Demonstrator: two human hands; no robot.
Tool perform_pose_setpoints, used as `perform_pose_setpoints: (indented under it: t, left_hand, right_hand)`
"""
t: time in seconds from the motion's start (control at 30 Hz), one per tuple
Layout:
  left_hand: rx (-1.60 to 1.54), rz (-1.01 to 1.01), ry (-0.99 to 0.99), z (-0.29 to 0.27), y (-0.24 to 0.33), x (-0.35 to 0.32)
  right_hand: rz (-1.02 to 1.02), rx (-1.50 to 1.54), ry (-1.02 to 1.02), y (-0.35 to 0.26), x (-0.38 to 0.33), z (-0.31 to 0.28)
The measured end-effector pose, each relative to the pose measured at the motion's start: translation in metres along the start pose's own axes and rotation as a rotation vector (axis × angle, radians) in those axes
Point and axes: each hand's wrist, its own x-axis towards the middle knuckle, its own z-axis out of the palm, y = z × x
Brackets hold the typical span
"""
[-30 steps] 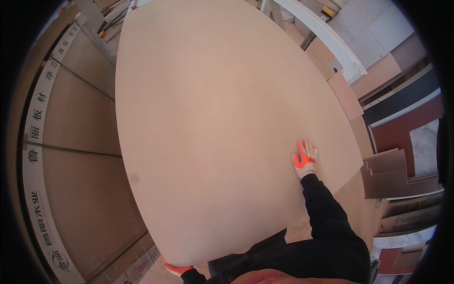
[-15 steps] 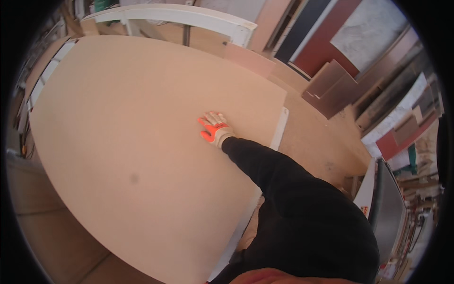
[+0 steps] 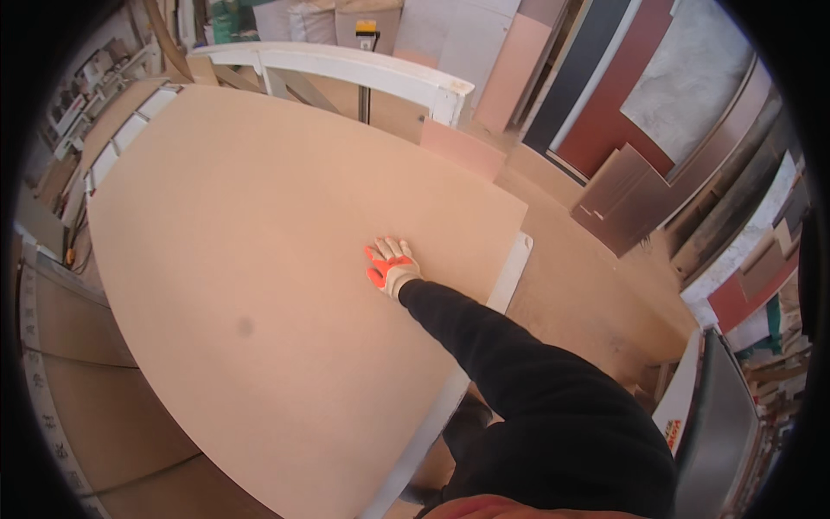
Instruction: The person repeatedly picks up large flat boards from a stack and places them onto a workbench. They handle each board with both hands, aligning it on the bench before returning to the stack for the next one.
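Observation:
A large tan board [image 3: 259,225] fills the middle of the view, lying flat with its face up. My right hand [image 3: 395,266] rests palm down on it, right of the middle, in a white and orange work glove. The fingers are stretched out and a little apart, with nothing held. A black sleeve covers the right arm, which reaches in from the lower right. A small dark smudge [image 3: 245,326] marks the board's surface. Along the board's right side shows a white edge strip [image 3: 512,270]. My left hand does not appear.
A white frame rail [image 3: 346,62] stands beyond the board's far end. Coloured panels [image 3: 596,112] lean at the far right, with a brown offcut [image 3: 622,201] before them. More large boards [image 3: 121,415] lie lower, at the left. A dark-topped machine [image 3: 722,406] stands at the right.
The view has shifted, so the far rail and panels sit lower and more shows beyond them. My right hand stays flat on the board, at about the same spot.

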Motion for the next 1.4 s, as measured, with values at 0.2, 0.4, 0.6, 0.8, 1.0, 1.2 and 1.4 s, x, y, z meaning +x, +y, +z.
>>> perform_pose_setpoints:
  t: [0.2, 0.4, 0.6, 0.8, 1.0, 1.2, 1.4]
  left_hand:
    - [-0.090, -0.032, 0.074, -0.027, -0.021, -0.063]
    - [-0.207, -0.045, 0.271, -0.155, -0.042, -0.138]
    - [-0.257, 0.244, 0.798, -0.406, -0.032, -0.253]
    - [0.568, 0.927, 1.464, -0.534, 0.109, -0.341]
    - [0.885, 1.176, 1.637, -0.626, 0.286, -0.359]
    - [0.349, 0.820, 1.632, -0.685, 0.348, -0.275]
    - [0.447, 0.715, 1.760, -0.684, 0.336, -0.260]
  right_hand:
    - [-0.031, 0.176, -0.105, 0.012, 0.006, -0.025]
    - [-0.041, 0.417, -0.471, -0.062, -0.001, -0.070]
    - [-0.950, 0.792, -0.521, -0.385, -0.227, -0.182]
    - [-2.053, 1.234, -0.059, -0.576, -0.535, -0.385]
    - [-2.451, 1.440, 0.458, -0.735, -0.733, -0.553]
    - [-2.245, 0.676, 0.216, -0.848, -0.850, -0.589]
    - [-2.180, 0.526, 0.260, -0.847, -0.858, -0.583]
